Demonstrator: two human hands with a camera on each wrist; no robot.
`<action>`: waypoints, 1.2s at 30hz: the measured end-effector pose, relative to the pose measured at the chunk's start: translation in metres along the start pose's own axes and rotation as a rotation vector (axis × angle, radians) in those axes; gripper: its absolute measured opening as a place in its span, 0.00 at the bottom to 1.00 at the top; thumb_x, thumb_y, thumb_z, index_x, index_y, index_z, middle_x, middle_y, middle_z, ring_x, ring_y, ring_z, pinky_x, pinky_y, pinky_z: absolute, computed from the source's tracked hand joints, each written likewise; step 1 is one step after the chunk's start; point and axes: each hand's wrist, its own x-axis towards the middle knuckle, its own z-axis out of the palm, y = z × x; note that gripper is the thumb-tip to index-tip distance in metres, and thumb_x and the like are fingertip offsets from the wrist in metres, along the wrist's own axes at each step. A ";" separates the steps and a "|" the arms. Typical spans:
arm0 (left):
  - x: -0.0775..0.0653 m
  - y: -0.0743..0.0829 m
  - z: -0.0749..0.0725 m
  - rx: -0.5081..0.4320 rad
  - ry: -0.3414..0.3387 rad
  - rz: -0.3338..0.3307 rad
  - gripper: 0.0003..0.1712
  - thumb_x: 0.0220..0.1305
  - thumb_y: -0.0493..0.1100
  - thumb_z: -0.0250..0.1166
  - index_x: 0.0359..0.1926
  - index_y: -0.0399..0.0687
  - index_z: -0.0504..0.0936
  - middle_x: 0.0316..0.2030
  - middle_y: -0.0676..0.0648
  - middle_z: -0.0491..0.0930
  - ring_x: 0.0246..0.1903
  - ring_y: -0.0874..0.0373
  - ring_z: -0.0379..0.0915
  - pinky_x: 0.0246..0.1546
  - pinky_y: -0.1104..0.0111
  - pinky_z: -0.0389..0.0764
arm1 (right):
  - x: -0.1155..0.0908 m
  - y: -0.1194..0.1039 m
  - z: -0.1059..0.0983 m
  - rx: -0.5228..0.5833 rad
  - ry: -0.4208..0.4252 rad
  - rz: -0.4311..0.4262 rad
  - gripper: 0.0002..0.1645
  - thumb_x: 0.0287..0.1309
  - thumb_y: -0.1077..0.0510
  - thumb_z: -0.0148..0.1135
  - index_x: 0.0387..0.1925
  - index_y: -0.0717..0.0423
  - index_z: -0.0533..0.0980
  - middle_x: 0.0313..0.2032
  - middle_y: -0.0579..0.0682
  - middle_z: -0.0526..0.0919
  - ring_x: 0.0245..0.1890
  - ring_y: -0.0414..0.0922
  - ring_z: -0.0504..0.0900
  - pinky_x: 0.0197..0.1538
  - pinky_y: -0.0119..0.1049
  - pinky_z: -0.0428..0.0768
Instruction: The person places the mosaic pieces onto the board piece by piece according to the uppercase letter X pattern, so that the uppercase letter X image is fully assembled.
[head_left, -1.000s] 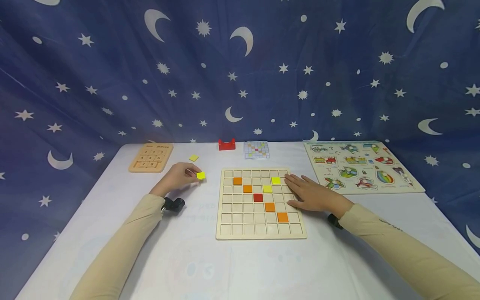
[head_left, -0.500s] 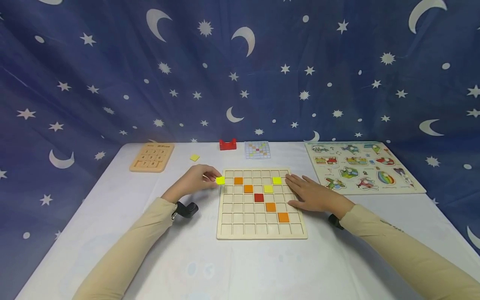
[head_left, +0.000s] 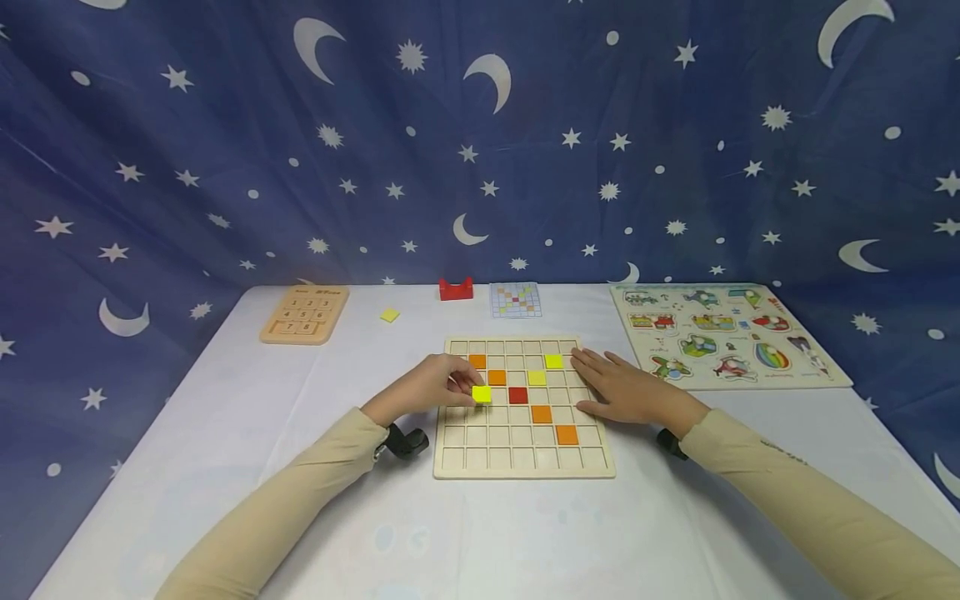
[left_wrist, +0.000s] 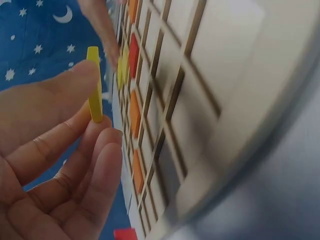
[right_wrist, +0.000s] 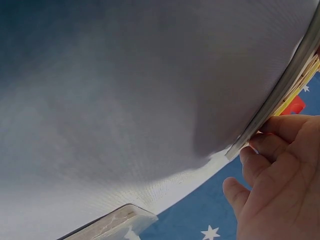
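Note:
Between thumb and fingers my left hand point(head_left: 435, 383) pinches a yellow square tile point(head_left: 482, 395), held above the left part of a wooden grid board point(head_left: 525, 468). In the left wrist view the same tile point(left_wrist: 94, 85) is seen edge-on, apart from the board. Orange tiles point(head_left: 567, 435) and a red tile point(head_left: 518, 396) form a diagonal across the board, and two yellow tiles point(head_left: 553, 361) lie toward its upper right. My right hand point(head_left: 626, 390) rests with extended fingers on the board's right edge; its fingertips touch the board's edge in the right wrist view.
A loose yellow tile point(head_left: 389, 315) lies on the table behind the left hand. Farther back are a number puzzle point(head_left: 303, 315), a red holder point(head_left: 456, 290) and a pattern card point(head_left: 515, 300). At the right lies a picture puzzle board point(head_left: 731, 333). A patterned curtain point(head_left: 375, 150) hangs behind.
My left hand has carried the yellow tile rightward and nearer, from the table left of the board to over its left columns. The right hand has stayed in place.

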 end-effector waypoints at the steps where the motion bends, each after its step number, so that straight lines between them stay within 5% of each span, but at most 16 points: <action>1: 0.001 0.001 0.002 -0.008 -0.009 0.001 0.14 0.51 0.36 0.71 0.41 0.40 0.83 0.33 0.47 0.81 0.31 0.63 0.73 0.36 0.76 0.78 | 0.000 0.000 0.000 0.001 -0.001 0.001 0.45 0.65 0.38 0.47 0.71 0.63 0.51 0.72 0.59 0.50 0.72 0.56 0.50 0.71 0.55 0.52; 12: 0.013 0.004 0.017 0.025 -0.073 0.004 0.12 0.50 0.35 0.72 0.38 0.39 0.83 0.30 0.48 0.81 0.29 0.65 0.72 0.33 0.79 0.76 | 0.000 0.000 -0.001 0.012 -0.008 0.004 0.45 0.65 0.39 0.47 0.71 0.64 0.50 0.72 0.60 0.50 0.72 0.57 0.50 0.71 0.56 0.51; 21: 0.017 0.010 0.025 0.042 -0.051 -0.078 0.12 0.45 0.35 0.75 0.34 0.41 0.84 0.28 0.50 0.80 0.28 0.62 0.72 0.33 0.77 0.75 | -0.001 -0.001 -0.002 0.014 -0.010 0.000 0.45 0.66 0.38 0.46 0.70 0.65 0.51 0.72 0.61 0.51 0.72 0.58 0.50 0.71 0.56 0.51; 36: 0.017 0.013 0.028 0.062 -0.041 -0.084 0.12 0.42 0.35 0.76 0.31 0.44 0.83 0.28 0.52 0.79 0.29 0.62 0.70 0.33 0.77 0.74 | 0.000 0.000 -0.001 0.023 -0.012 0.004 0.46 0.65 0.38 0.48 0.71 0.63 0.51 0.72 0.60 0.50 0.72 0.56 0.50 0.71 0.56 0.51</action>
